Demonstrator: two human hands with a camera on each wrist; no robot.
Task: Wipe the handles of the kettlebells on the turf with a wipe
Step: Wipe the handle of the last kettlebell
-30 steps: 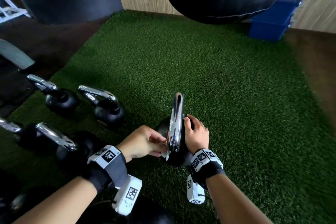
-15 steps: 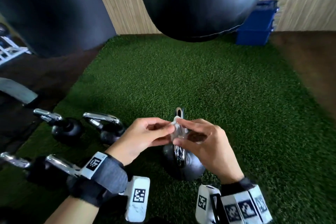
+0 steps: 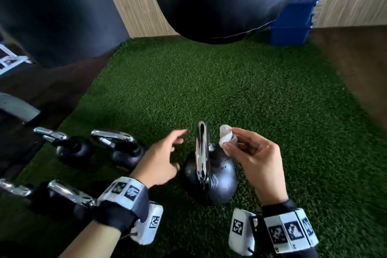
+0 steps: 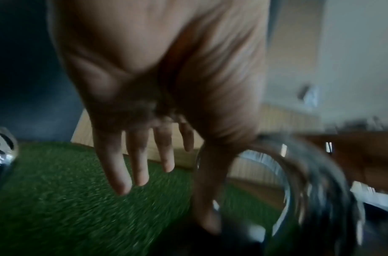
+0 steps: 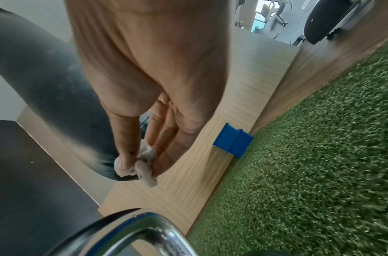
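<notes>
I'm between strokes: my right hand [image 3: 254,158] pinches the crumpled wipe [image 3: 225,138] just beside the kettlebell [image 3: 211,176] standing on the turf [image 3: 230,90]. My left hand [image 3: 162,160] hangs slack and empty beside its chrome handle [image 3: 202,148]. Next, I'd judge, the wipe must go back onto the handle while the left hand steadies the bell.

Green turf [image 3: 240,94] carries five chrome-handled kettlebells [image 3: 209,176] and a blue bin [image 3: 293,25].

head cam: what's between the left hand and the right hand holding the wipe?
In the head view, the chrome handle of the nearest kettlebell stands upright between the left hand and the right hand, which pinches the wipe. Neither hand touches it.
</notes>
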